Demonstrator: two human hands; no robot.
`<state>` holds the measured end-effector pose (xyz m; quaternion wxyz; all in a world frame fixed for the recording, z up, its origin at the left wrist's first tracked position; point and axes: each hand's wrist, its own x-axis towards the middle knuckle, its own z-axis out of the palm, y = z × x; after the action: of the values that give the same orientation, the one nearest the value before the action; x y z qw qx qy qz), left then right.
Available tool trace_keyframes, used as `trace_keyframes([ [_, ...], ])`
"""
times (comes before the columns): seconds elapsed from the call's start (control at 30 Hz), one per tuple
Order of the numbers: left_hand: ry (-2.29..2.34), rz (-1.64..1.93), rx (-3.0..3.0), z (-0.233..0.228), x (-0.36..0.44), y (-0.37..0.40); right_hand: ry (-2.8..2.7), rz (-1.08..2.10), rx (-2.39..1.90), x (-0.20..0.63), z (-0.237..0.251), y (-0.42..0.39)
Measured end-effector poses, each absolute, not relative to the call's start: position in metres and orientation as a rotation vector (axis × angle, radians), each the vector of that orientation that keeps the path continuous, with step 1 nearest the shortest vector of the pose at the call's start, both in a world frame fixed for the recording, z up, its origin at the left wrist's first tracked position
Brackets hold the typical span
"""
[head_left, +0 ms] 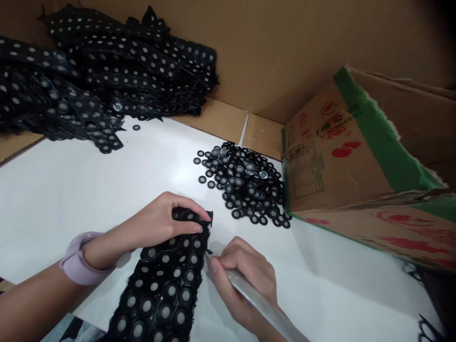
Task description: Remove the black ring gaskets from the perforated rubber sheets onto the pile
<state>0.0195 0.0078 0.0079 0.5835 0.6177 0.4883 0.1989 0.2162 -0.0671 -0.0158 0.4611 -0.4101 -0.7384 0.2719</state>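
A heap of black punched strips (89, 71) is piled at ten o'clock, against the cardboard wall (270, 52). A lilac wristband (80, 259) is worn on the left forearm at eight o'clock. The left hand (160, 225) is laid flat on the far end of a black perforated strip (160, 289), its fingers pressed down on the strip's top edge rather than closed around it. The strip runs from the centre down to six o'clock on the white table (53, 199). Just beside the strip's right edge, the right hand (245, 275) is clenched around a slim metal tool (256, 299), whose tip is set against the strip at its upper right edge. A pile of loose black rings (245, 183) is spread at one o'clock. A printed cardboard box (356, 156) is tipped on its side at three o'clock, touching the rings.
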Motion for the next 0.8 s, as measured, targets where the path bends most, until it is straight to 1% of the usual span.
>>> trace_keyframes([
  [0.1,1.136,0.465,1.443,0.008,0.019,0.007,-1.869,0.708,-0.966,0.215,-0.016,-0.068],
  [0.47,1.123,0.469,1.424,0.007,0.019,0.007,-1.898,0.703,-0.936,0.214,-0.018,-0.068],
  [0.8,1.046,0.482,1.376,0.007,0.020,0.006,-2.030,0.624,-0.899,0.207,-0.028,-0.062],
])
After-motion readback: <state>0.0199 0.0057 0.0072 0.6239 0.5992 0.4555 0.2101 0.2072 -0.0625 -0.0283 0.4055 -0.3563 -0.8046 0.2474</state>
